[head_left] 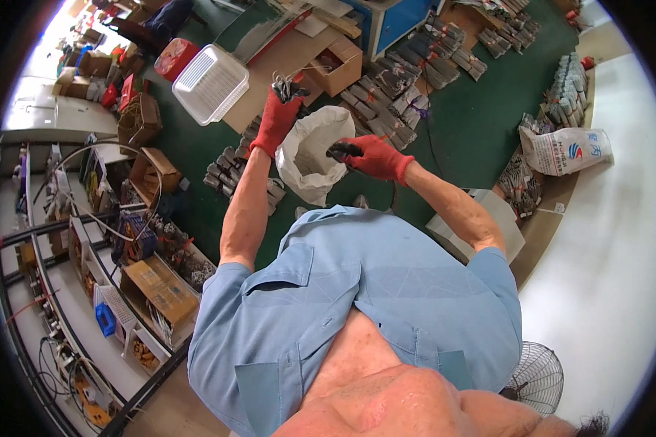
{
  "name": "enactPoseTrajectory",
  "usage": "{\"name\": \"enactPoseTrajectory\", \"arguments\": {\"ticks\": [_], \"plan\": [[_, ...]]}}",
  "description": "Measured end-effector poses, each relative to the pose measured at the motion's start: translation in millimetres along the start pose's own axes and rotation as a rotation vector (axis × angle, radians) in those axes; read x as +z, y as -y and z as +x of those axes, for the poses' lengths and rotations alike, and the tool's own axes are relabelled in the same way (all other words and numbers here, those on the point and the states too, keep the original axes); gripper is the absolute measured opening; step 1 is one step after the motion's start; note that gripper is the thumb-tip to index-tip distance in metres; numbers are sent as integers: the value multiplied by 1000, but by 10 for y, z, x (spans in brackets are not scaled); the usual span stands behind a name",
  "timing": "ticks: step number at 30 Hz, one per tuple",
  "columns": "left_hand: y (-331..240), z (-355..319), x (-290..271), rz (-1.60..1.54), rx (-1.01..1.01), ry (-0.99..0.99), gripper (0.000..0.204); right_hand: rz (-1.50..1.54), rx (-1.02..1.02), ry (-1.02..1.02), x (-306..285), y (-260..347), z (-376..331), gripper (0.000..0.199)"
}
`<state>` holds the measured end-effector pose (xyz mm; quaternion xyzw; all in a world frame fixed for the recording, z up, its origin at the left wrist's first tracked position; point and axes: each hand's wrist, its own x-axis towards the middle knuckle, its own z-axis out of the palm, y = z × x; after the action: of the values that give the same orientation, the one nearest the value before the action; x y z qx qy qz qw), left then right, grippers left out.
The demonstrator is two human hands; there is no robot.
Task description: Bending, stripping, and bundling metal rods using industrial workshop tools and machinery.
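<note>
Red gloves on both your hands. Left hand (278, 116) squeezes bunch of dark metal bits (287, 89), far left of white sack (312, 151). Right hand (372, 157) pinches dark piece (342, 151) at sack mouth. Step looks like sorting bits. Next move needs steady grip over sack.

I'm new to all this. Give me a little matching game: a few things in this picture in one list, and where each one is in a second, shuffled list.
Things:
1. left hand
2. right hand
3. white sack
4. white plastic basket

Places or states:
A. lying on the floor, up and to the left of the raised hand
B. open-mouthed, between the two red gloves
C. raised, gripping a bunch of dark metal pieces
D. at the sack's mouth, holding a dark piece

Pairs: 1-C, 2-D, 3-B, 4-A
</note>
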<state>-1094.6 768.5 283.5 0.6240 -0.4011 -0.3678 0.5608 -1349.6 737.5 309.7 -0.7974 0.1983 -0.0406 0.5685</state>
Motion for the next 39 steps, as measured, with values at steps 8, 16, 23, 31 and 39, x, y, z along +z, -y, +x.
{"name": "enactPoseTrajectory", "arguments": {"ticks": [8,16,23,31,39], "plan": [[-351,-459,-116,-31,-313,449,31,-937,-452,-319,-536,338,391,26],[-245,-728,-144,699,90,598,79,-272,-341,-149,-535,2,749,25],[-117,-881,-255,884,-84,863,43,47,168,390,-711,367,788,27],[-201,-874,-472,550,86,787,39,146,-126,141,-863,201,819,27],[-486,-851,-441,240,-350,921,43,-654,-574,-362,-618,482,991,31]]}}
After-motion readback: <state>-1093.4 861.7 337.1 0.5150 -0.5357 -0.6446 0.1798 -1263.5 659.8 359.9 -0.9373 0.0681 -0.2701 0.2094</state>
